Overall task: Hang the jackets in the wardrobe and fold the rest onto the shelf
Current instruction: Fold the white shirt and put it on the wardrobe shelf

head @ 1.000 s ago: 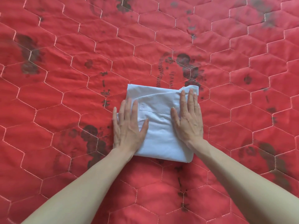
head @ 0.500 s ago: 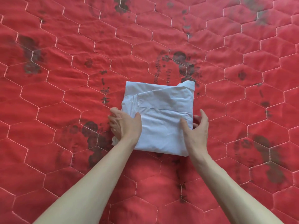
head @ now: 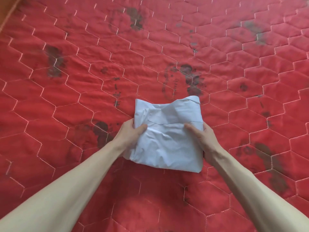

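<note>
I am holding a folded white shirt [head: 168, 136] between both hands, a little below the middle of my view, over a red quilt [head: 83, 97]. My left hand [head: 129, 136] is gripping the shirt's edge at 9 o'clock: the thumb is lying across the top of the cloth and the fingers are curling underneath, out of sight. My right hand [head: 203, 139] is gripping the opposite edge at 3 o'clock in the same way, thumb pressing on top and pointing toward 9 o'clock, fingers wrapping round the side and under. The shirt is bunching and wrinkling between the two thumbs, and its far edge, toward 12 o'clock, is rising into two soft peaks with a dip between them. A seam is running across the top layer from side to side just beyond my thumbs. I cannot tell whether the near edge, toward 6 o'clock, is touching the quilt or hanging just above it. The quilt is filling almost the whole view, stitched in pale hexagons and carrying dark printed marks at 10, 12 and 4 o'clock from the shirt. Both my forearms are reaching in bare from the lower corners. At the far 11 o'clock corner a strip of orange-brown surface [head: 6, 9] is showing beyond the quilt.
</note>
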### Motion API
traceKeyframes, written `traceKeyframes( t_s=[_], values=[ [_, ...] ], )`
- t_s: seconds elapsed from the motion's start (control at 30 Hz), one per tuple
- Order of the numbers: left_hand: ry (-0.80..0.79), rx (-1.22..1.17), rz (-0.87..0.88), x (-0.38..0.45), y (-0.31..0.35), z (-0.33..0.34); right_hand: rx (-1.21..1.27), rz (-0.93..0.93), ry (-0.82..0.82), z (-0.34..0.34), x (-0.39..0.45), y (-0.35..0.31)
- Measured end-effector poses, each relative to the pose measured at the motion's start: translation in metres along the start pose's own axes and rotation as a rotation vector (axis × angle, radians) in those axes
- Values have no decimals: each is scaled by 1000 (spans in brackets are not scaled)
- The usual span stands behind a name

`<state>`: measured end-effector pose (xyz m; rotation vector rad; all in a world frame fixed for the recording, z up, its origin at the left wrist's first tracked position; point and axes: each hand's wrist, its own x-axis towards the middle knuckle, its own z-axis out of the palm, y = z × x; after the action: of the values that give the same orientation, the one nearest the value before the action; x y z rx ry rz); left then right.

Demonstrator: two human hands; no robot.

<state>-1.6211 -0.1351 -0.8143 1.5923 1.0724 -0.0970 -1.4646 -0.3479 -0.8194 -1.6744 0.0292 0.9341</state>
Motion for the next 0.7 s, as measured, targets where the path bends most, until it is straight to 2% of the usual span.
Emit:
traceKeyframes(
  t_s=[0.17,0.37,0.43,0.53,0.7],
  values=[
    [-4,-267,-94,-60,14,-16,7,-14,-47,-14,-49,-31],
    [-235,-552,-307,-173,74,-54,54,-33,-161,-34,-154,-115],
    [-284,-628,-346,-219,104,-68,63,-23,-251,-42,-198,-157],
    [-298,-737,-317,-296,159,-85,115,10,-384,-58,-272,-225],
    [-250,-816,-196,-420,241,-115,102,-22,-504,-68,-375,-313]
  ],
)
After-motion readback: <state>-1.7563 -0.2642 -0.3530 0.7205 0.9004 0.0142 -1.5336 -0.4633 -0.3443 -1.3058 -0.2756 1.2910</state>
